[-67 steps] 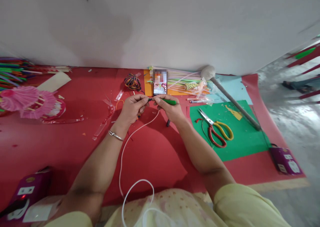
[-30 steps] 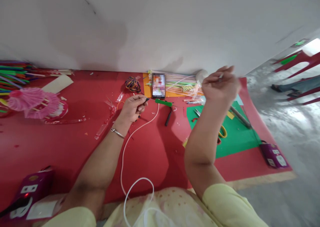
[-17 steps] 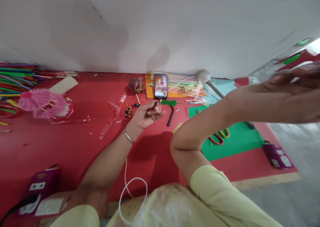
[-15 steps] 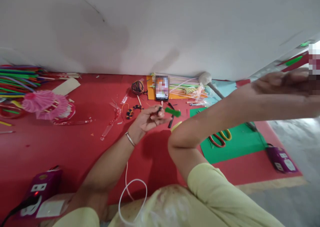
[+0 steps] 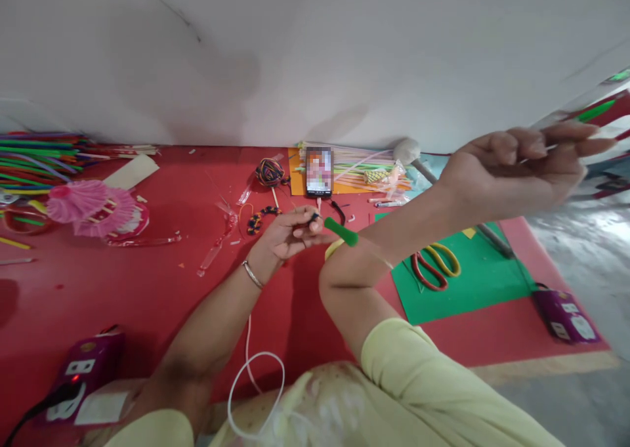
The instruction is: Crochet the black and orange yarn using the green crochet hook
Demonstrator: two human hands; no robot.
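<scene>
Left hand (image 5: pixel 291 234) pinching small dark piece (image 5: pixel 314 217) between thumb and fingertips, low over red counter (image 5: pixel 187 191). Green piece (image 5: pixel 341 231) just right of fingertips. Scissors (image 5: pixel 440 262) on green sheet (image 5: pixel 482 279), partly behind right forearm (image 5: pixel 408 217). Right hand (image 5: pixel 514 184) raised, fingers curled; cannot tell whether it grips anything.

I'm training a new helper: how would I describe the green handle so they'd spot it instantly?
Over the red table, find the left hand with a silver bangle. Just right of it is the green handle: a short, slim stick, unlike the black strip and the broad green sheet.
</scene>
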